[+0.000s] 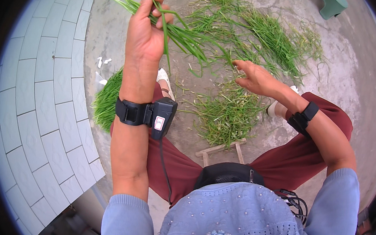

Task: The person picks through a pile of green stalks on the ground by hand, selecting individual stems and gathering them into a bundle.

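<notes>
I'm seeing L hand (147,34) clamping green stalks (185,40), long axis running from floor's (109,36) L-edge side toward R hand (258,79), whose pinch I can't tell.

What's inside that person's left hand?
Long green stalks: in the left hand, they run across it, shorter ends poking out to the left and longer ones spilling right. The stretch behind the curled fingers is covered, so it can't be seen.
</notes>
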Tool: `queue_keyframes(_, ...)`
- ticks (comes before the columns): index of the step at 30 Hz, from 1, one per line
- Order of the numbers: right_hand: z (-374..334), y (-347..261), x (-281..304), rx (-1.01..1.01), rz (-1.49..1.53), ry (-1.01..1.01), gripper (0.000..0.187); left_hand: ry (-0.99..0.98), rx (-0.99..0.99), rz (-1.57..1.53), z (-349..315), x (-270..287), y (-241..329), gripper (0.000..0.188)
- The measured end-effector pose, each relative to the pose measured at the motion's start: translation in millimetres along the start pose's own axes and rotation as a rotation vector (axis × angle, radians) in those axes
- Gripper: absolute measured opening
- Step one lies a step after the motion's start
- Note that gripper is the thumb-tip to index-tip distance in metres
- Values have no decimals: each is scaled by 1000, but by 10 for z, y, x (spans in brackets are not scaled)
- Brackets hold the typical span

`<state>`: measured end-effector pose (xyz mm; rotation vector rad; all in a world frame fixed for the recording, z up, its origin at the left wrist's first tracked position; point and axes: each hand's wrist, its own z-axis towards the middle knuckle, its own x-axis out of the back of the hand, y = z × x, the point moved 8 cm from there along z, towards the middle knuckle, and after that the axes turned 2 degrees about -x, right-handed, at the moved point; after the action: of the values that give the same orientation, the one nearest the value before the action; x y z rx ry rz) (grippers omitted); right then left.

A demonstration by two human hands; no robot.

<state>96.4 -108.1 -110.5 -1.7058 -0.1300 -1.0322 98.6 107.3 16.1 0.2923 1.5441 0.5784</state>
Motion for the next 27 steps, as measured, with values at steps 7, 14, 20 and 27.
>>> queue_keyframes(7, 126, -112, -78, -256, 592, -250, 19, 249, -288, 189, -15, 159, 149, 18)
queue_keyframes(14, -4, -277, 115, -204, 557, -99, 27, 417, -449, 119, -163, 213, 456, 15)
queue_keyframes(20, 60, -187, 55, 10, 343, -256, 27, 443, -492, 124, -241, 248, 548, 17)
queue_keyframes(27, -2, -126, -118, -230, 186, -296, 34, 762, -496, 182, -648, 727, 1059, 13)
